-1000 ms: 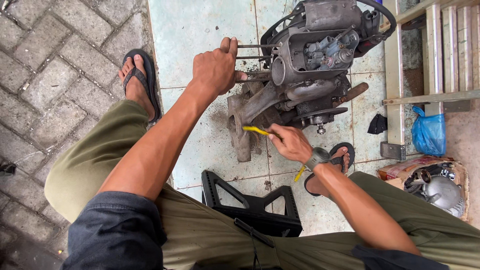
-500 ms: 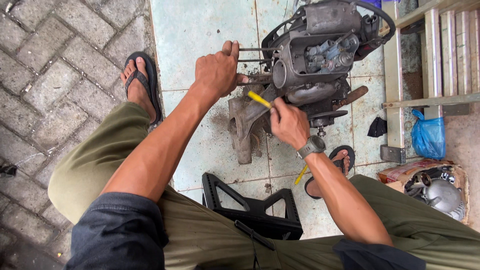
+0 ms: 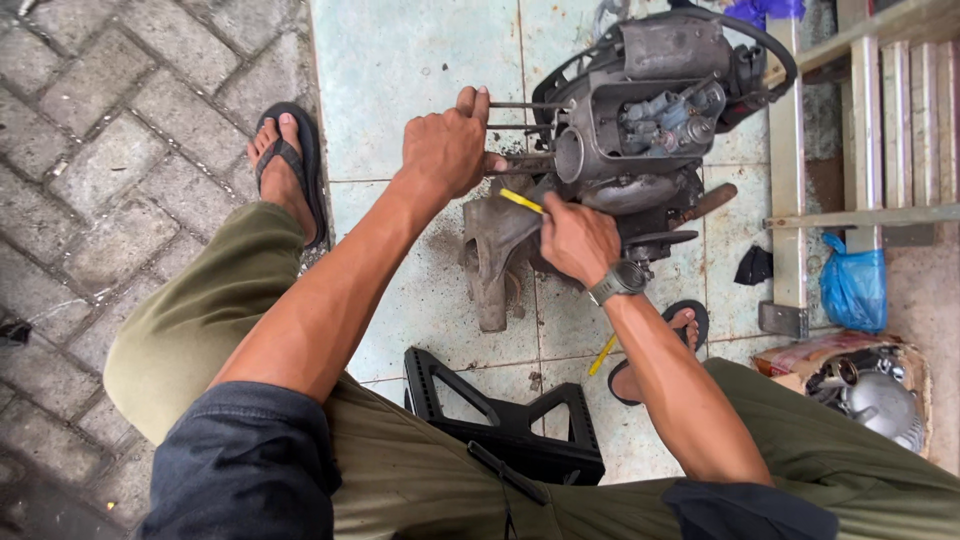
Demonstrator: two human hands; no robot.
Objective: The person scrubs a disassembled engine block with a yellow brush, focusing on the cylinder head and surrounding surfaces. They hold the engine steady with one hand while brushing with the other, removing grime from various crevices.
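Left hand (image 3: 443, 148) grip pinching long studs (image 3: 520, 130) of grey motorcycle engine (image 3: 640, 130), right hand (image 3: 578, 240) grip pinching yellow-handled tool (image 3: 521, 200), crumpled blue plastic bag (image 3: 853, 285) far right

The engine (image 3: 640, 130) is grey and dirty. The tool (image 3: 520, 200) in the right hand (image 3: 578, 240) is yellow. The floor tiles (image 3: 420, 70) are pale green — the bricks (image 3: 110, 130) beside them are grey, in a zigzag. The trousers (image 3: 190, 330) are olive green, the sandals (image 3: 300, 150) black, the bag (image 3: 855, 285) blue.
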